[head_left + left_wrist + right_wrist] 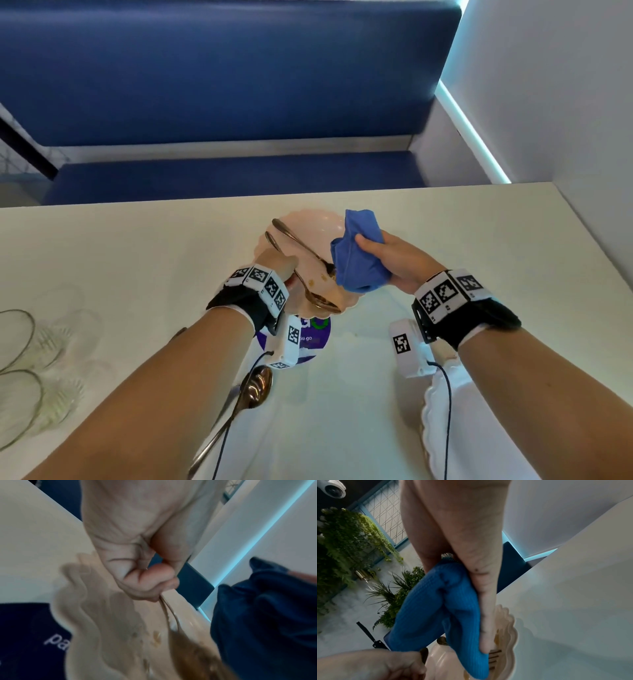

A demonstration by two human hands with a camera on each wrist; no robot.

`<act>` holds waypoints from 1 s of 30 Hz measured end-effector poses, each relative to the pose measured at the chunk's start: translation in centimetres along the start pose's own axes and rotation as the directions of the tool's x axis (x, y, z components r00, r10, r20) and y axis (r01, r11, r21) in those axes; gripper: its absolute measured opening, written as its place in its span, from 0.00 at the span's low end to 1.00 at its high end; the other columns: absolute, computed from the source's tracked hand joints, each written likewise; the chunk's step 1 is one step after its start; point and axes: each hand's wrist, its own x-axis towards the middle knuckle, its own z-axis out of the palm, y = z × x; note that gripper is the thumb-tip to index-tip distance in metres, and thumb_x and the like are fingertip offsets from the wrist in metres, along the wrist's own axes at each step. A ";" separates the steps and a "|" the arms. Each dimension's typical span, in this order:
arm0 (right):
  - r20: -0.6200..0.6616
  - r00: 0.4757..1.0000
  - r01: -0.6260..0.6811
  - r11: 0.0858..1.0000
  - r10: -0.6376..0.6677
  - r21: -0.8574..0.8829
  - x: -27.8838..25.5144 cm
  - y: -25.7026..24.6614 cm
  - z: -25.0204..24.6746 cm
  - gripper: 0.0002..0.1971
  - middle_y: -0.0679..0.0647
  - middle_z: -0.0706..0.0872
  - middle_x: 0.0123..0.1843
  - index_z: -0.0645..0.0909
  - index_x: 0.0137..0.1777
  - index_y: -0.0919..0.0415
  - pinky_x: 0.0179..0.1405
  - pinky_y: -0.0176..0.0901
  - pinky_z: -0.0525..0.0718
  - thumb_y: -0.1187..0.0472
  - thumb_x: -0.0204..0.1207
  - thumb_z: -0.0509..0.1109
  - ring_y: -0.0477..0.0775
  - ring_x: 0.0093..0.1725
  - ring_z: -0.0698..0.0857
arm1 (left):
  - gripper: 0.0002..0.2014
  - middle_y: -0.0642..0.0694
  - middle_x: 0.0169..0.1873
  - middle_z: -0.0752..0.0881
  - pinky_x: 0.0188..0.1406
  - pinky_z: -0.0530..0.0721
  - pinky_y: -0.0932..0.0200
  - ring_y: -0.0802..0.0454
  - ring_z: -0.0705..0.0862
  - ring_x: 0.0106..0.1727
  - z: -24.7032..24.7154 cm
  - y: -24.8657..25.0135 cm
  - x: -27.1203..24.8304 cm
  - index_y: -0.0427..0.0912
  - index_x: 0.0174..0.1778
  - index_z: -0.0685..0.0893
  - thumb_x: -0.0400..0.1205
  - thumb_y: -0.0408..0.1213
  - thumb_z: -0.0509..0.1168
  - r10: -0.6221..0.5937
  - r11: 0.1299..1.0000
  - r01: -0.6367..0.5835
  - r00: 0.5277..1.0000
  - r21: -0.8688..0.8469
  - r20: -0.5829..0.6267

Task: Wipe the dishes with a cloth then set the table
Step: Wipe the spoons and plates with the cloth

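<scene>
A pink scalloped plate [313, 240] is held tilted above the cream table [137, 257]. A gold fork [301, 245] and spoon [318, 301] lie across it, and brown smears [156, 638] mark its face. My left hand [279, 265] grips the plate's left rim, and in the left wrist view its curled fingers [147, 580] pinch the thin cutlery handles. My right hand [394, 260] holds a bunched blue cloth [359, 260] against the plate's right side, over the fork tines [494, 655]. The cloth hides part of the plate.
A gold spoon [255, 387] lies on the table under my left forearm. A white scalloped plate [433, 428] sits at the near right and clear glass bowls [20, 377] at the near left. A purple round sticker [308, 339] lies below the plate. A blue bench [239, 85] stands behind the table.
</scene>
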 end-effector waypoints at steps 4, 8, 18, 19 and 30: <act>0.062 0.998 -0.007 0.996 0.012 -0.093 0.8 0.0 1.2 0.15 0.54 0.82 0.61 0.72 0.67 0.58 0.59 0.41 0.81 0.55 0.84 0.59 0.52 0.59 0.82 | 0.14 0.48 0.11 0.77 0.09 0.67 0.74 0.61 0.75 0.10 -2.0 0.6 -1.5 0.35 0.26 0.77 0.79 0.31 0.59 0.077 0.996 -0.077 0.997 0.040 -0.006; 0.182 0.982 0.118 0.913 -0.049 -0.390 1.2 0.2 3.4 0.17 0.57 0.81 0.68 0.73 0.70 0.56 0.70 0.51 0.75 0.54 0.83 0.61 0.56 0.67 0.79 | 0.12 0.40 0.23 0.77 0.27 0.77 0.60 0.52 0.77 0.20 -2.4 2.4 -2.4 0.34 0.30 0.76 0.80 0.26 0.56 0.333 0.934 -0.320 0.940 -0.159 0.067; 0.168 0.939 0.344 0.790 -0.301 -0.507 0.2 -0.3 4.5 0.02 0.53 0.84 0.39 0.81 0.45 0.68 0.44 0.36 0.80 0.68 0.76 0.69 0.47 0.38 0.81 | 0.06 0.44 0.32 0.84 0.21 0.74 0.65 0.56 0.76 0.23 -3.5 5.0 -3.9 0.42 0.39 0.75 0.83 0.33 0.60 0.478 0.772 -0.408 0.878 -0.486 0.023; 0.153 0.937 0.347 0.789 -0.314 -0.507 -0.1 -0.2 4.5 0.05 0.55 0.84 0.39 0.80 0.47 0.73 0.43 0.36 0.81 0.69 0.76 0.68 0.44 0.37 0.82 | 0.06 0.43 0.33 0.86 0.20 0.74 0.65 0.57 0.75 0.21 -3.9 5.3 -4.0 0.42 0.40 0.74 0.84 0.34 0.60 0.488 0.754 -0.420 0.873 -0.505 0.002; -0.190 0.899 0.306 0.877 -0.394 -0.372 -2.3 -1.8 2.6 0.13 0.73 0.86 0.47 0.81 0.48 0.78 0.51 0.58 0.83 0.65 0.74 0.73 0.62 0.44 0.83 | 0.09 0.42 0.27 0.90 0.24 0.83 0.62 0.52 0.84 0.23 -8.6 4.6 -7.1 0.40 0.34 0.76 0.81 0.28 0.61 0.501 0.711 -0.463 0.862 -0.529 -0.082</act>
